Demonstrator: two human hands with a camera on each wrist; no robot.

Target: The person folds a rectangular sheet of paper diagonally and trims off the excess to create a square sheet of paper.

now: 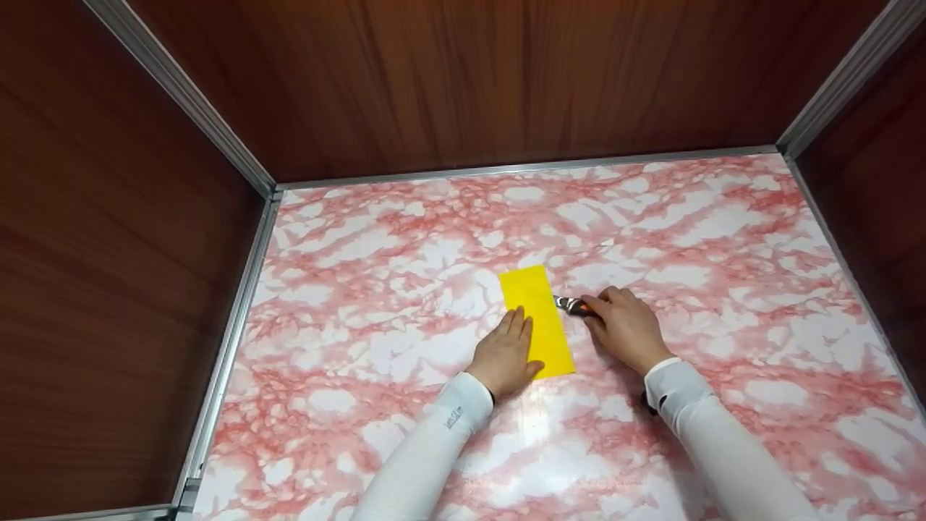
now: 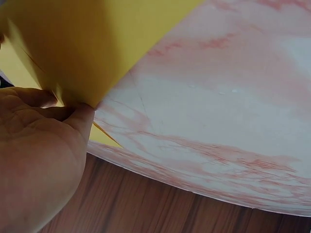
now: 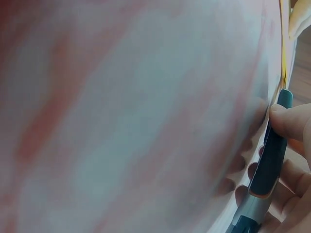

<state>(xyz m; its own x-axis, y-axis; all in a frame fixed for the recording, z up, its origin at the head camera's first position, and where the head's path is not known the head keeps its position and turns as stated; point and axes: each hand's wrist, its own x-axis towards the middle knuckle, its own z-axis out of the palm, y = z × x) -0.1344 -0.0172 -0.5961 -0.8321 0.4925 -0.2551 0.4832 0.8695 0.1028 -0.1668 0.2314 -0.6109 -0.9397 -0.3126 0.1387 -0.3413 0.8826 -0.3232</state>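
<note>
A yellow sheet of paper (image 1: 548,325), longer than it is wide, lies on the marbled surface. My left hand (image 1: 503,358) presses on its left side, fingers stretched over the paper and thumb near the lower edge. In the left wrist view the left hand (image 2: 43,145) touches the yellow paper (image 2: 112,43), which shows more than one layer there. My right hand (image 1: 628,327) grips a utility knife (image 1: 575,306), its silver front end at the paper's right edge. Thumb and fingers wrap the dark handle (image 3: 272,155) in the right wrist view; the blade is not clear there.
The work surface (image 1: 376,289) has a red and white marble pattern. Brown wood-grain panels stand at the back (image 1: 463,87), left (image 1: 123,289) and right (image 1: 868,195), framed by metal rails (image 1: 231,311). Something small and dark (image 1: 649,404) shows beneath the right wrist.
</note>
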